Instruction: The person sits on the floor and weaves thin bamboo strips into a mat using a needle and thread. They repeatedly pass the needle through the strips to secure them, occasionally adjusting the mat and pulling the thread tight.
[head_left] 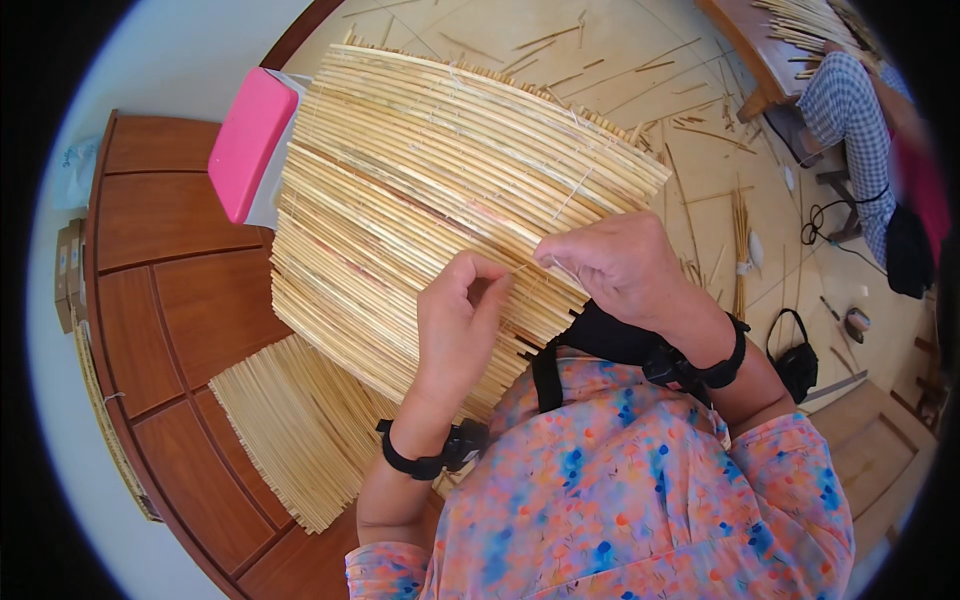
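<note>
Working over a large mat (420,170) of thin straw-coloured sticks, spread directly beneath the grip and reaching well past it, ahead and to the left. Could skew or slide under a hard tug made only near the body-side edge. Shows also 1 smaller mat (300,430), left of the grip and nearer the body, partly hidden by the large mat's edge; might snag there through a shift of the upper layer. Beyond the grip, far to the left, includes 1 pink-topped box (258,145), possibly a stool, close by the large mat's side; could jolt the sticks if bumped. To the right of the grip, well apart, includes 1 bundle of sticks (741,240) on the floor; could roll or trip if kicked. Counts 2 hands at the grip: with the right hand (556,257), pressing thumb and forefinger together on a pale thread (519,268); with the left hand (500,280), apparently pinching the same, just beside and to the left. Might snap from too strong a pull, slip from too light a pinch, or leave sticks loose from uneven tension. Cannot tell, at such fineness, whether knotted.
</note>
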